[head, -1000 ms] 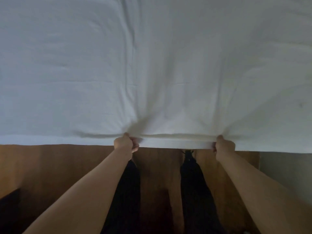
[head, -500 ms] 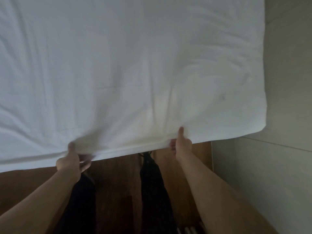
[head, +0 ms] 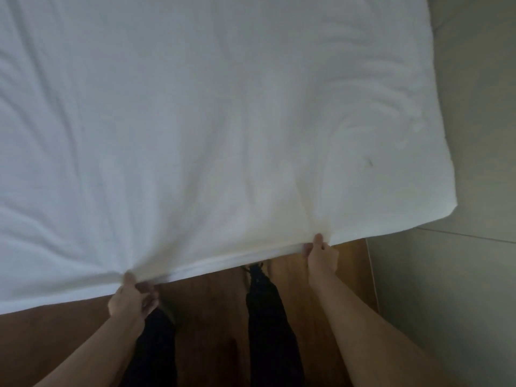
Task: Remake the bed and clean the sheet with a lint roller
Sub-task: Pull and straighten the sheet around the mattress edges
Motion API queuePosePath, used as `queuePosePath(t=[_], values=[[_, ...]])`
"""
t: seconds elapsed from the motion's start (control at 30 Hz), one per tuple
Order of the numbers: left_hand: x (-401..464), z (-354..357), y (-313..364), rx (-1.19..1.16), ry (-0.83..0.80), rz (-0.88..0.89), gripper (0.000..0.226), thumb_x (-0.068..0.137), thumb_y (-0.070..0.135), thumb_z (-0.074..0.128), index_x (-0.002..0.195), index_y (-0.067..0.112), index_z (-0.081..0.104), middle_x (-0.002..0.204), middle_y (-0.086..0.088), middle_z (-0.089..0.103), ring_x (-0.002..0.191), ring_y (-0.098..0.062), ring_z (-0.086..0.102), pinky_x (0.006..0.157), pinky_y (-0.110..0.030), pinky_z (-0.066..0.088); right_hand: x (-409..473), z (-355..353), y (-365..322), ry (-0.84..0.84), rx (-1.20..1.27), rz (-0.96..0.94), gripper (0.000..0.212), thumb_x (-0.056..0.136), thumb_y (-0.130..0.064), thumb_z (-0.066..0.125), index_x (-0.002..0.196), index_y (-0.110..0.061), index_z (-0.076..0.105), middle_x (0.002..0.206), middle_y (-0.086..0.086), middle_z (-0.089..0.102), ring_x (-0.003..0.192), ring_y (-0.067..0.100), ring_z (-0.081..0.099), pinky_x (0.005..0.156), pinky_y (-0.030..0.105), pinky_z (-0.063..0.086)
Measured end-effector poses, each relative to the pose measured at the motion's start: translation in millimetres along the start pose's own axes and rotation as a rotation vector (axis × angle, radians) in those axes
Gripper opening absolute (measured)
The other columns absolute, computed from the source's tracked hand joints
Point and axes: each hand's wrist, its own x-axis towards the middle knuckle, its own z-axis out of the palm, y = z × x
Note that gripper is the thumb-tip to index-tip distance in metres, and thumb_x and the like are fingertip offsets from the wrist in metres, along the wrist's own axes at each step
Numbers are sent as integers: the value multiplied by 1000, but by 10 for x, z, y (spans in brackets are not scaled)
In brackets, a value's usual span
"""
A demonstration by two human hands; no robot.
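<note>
White cotton fills most of the head view: the sheet (head: 223,129) is spread over the bed, and its near hem is seen running at a slant above the wooden floor (head: 215,317). Compared with a second ago, the hem has tilted and the sheet's right corner (head: 444,210), formerly out of frame, is now brought into view beside the pale wall (head: 460,275); the grip has been shifted towards that corner. Creases are drawn into two fans that converge on the two holding points, so the cloth is judged to be under tension and pulled towards the person. Broader wrinkles are left across the left part and curved ripples near the right corner, so the smoothing is judged unfinished.

The dark trouser legs (head: 268,317) are seen standing on the floor between the forearms.

The left hand (head: 132,298) is held at the hem lower left, its fingers (head: 148,291) clenched on a gathered fold of the sheet with the thumb on top. The right hand (head: 321,255) is held at the hem higher and nearer the corner, its fingers curled under the edge and the thumb pressed on the cloth above.

A small dark speck (head: 370,162) is noticed on the sheet near the right corner; what it is cannot be told. No lint roller is visible, so the cleaning step is judged not yet begun, and the remaking step is judged to be the one in hand.
</note>
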Motion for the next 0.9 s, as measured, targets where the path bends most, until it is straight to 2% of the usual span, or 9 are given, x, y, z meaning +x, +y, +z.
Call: queuePosePath(t=[0.13, 0.23, 0.37, 0.43, 0.57, 0.63, 0.7, 0.8, 0.9], values=[[201, -236, 206, -132, 77, -90, 67, 97, 67, 36, 121, 6, 51, 106, -14, 64, 77, -31, 63, 68, -46, 57, -252, 174, 33, -172, 189, 231, 67, 101, -61, 35, 82, -2, 61, 71, 14, 62, 55, 23, 52, 50, 30, 40], [366, -407, 374, -165, 196, -5, 59, 106, 47, 34, 148, 6, 38, 129, -20, 57, 90, -34, 62, 31, -28, 46, -352, 398, 106, -176, 235, 229, 52, 103, -50, 42, 92, -1, 59, 70, 13, 60, 54, 21, 51, 49, 31, 38], [406, -495, 365, -182, 169, 55, 40, 105, 34, 45, 116, -2, 61, 73, -7, 49, 48, -12, 50, 30, -19, 39, -318, 542, 296, -10, 214, 169, 48, 105, -39, 46, 93, 4, 64, 66, 12, 61, 51, 22, 48, 48, 30, 38], [456, -547, 330, -212, 177, -8, 26, 99, 34, 60, 98, 8, 62, 72, -5, 56, 54, -17, 51, 33, -20, 45, -360, 523, 326, 21, 177, 136, 44, 105, -36, 47, 90, 2, 64, 66, 12, 61, 51, 23, 49, 48, 30, 39], [675, -731, 178, -215, 101, -111, 27, 102, 24, 55, 122, 10, 65, 113, -11, 70, 90, -28, 70, 66, -29, 60, -321, 493, 425, 3, 114, 247, 19, 103, -19, 53, 102, -2, 63, 70, 12, 63, 53, 23, 56, 42, 27, 44], [769, -899, 109, -245, 124, -169, 31, 104, 19, 48, 123, 2, 65, 111, -16, 70, 81, -28, 68, 47, -28, 56, -307, 579, 535, -58, 4, 306, 22, 100, -9, 55, 108, 7, 67, 73, 14, 64, 48, 23, 59, 33, 20, 41], [826, -1040, 63, -210, 193, -184, 36, 105, 27, 46, 116, 0, 67, 98, -15, 71, 66, -24, 63, 44, -31, 52, -575, 811, 513, -99, -83, 242, 35, 103, -27, 52, 98, 4, 69, 73, 16, 67, 49, 25, 60, 38, 22, 42], [946, -1143, 337, -149, 162, -30, 67, 93, 68, 43, 108, 7, 65, 94, -9, 72, 77, -33, 70, 71, -44, 61, -1241, 1305, 309, -294, -61, 89, 65, 93, -69, 46, 84, -7, 62, 74, 15, 70, 54, 22, 59, 43, 26, 43], [1114, -1185, 799, -115, 126, 8, 65, 87, 65, 57, 102, 2, 62, 99, -15, 70, 86, -35, 69, 81, -46, 59, -1482, 1684, 218, -283, 18, 169, 58, 88, -68, 53, 84, -10, 57, 78, 10, 70, 64, 21, 67, 54, 24, 49]])
